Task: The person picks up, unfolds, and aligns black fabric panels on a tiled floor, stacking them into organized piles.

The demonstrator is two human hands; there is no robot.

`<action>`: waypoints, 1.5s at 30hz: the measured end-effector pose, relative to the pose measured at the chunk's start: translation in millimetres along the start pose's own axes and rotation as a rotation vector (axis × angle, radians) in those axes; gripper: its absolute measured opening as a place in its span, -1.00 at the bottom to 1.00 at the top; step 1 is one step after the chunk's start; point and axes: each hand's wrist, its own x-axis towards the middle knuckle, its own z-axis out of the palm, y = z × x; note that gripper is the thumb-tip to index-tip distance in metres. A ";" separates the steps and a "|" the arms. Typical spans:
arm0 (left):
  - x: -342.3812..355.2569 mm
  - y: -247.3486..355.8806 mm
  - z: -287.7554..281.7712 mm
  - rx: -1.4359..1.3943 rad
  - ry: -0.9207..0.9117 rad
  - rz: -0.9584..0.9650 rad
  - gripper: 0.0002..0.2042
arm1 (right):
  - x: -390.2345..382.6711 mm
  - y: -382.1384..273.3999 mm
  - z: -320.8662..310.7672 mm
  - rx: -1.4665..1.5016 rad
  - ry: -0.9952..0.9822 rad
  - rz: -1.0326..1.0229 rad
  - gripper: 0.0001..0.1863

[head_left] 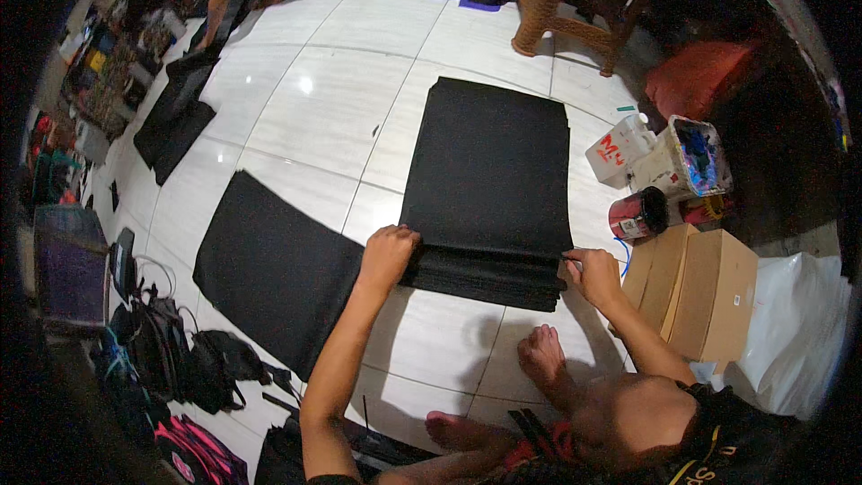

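A thick stack of black fabric sheets (489,171) lies on the white tiled floor in front of me. My left hand (391,251) is closed on the near left corner of the top sheets, and my right hand (593,271) pinches their near right corner. Between the hands the upper sheets' near edge looks raised, with the layered edges of the lower sheets showing beneath. Left of my left forearm lies a separate black fabric sheet (274,260), flat on the tiles. The fingertips of my left hand are partly hidden.
On the right stand a white jug (620,151), a paint-stained tub (699,157), a dark red jar (636,214) and a cardboard box (714,292). A wooden stool (548,9) is at the back. Black bags (171,350) lie lower left. Another person's arm (215,13) reaches down at far left.
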 end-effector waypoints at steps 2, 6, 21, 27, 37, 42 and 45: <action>-8.6 -7.6 -0.5 -0.066 -0.127 -0.116 -0.85 | -11.7 -4.5 8.4 -0.016 -0.066 -0.058 -0.77; -19.5 -10.0 -7.7 -0.067 -0.191 -0.156 -0.87 | -17.7 -12.9 15.2 0.019 -0.132 -0.087 -0.80; -52.4 1.5 -28.3 -0.114 -0.026 -0.090 -0.73 | -20.0 -32.4 -1.2 0.070 -0.271 -0.267 -0.63; -68.6 -2.3 10.4 0.113 -0.075 0.029 -0.62 | -24.1 -43.3 31.1 0.048 -0.201 -0.315 -0.66; -90.9 -2.6 36.7 0.000 -0.068 0.125 -0.49 | -40.0 -49.1 64.8 0.045 -0.150 -0.375 -0.49; -100.3 -5.9 44.2 -0.077 -0.007 0.199 -0.46 | -53.5 -36.9 85.5 0.004 -0.144 -0.445 -0.44; -110.3 -3.5 48.1 -0.128 -0.019 0.177 -0.49 | -68.2 -41.6 89.5 0.015 -0.241 -0.377 -0.40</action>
